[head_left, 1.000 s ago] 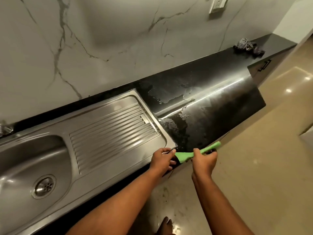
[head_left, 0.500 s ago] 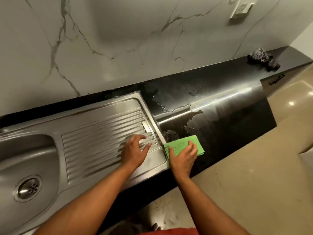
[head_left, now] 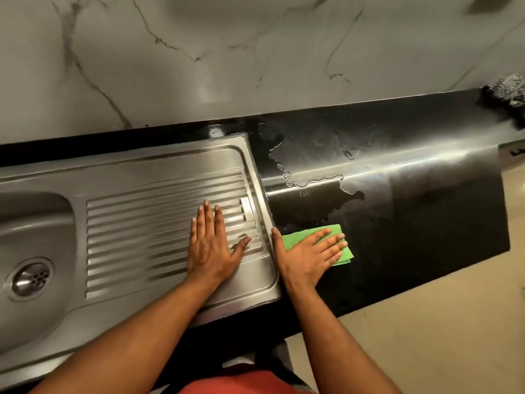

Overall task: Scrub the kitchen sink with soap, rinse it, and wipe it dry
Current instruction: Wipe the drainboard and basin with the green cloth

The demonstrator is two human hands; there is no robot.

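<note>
The steel sink (head_left: 34,231) with its round drain (head_left: 30,278) lies at the left, and its ribbed drainboard (head_left: 136,223) runs to the right. My left hand (head_left: 211,245) rests flat on the drainboard, fingers spread, holding nothing. My right hand (head_left: 308,255) presses flat on a folded green cloth (head_left: 339,237) on the black countertop (head_left: 426,223), just right of the drainboard's edge. Most of the cloth is under my palm and fingers.
A patch of water (head_left: 315,163) spreads over the countertop beyond the cloth. A dark patterned rag (head_left: 508,91) lies at the far right by the marble wall (head_left: 227,58). The counter's front edge drops to a beige floor (head_left: 440,336).
The green cloth went from the counter's front edge up onto the countertop under my right hand. My left hand left the sink's corner and now lies flat on the drainboard.
</note>
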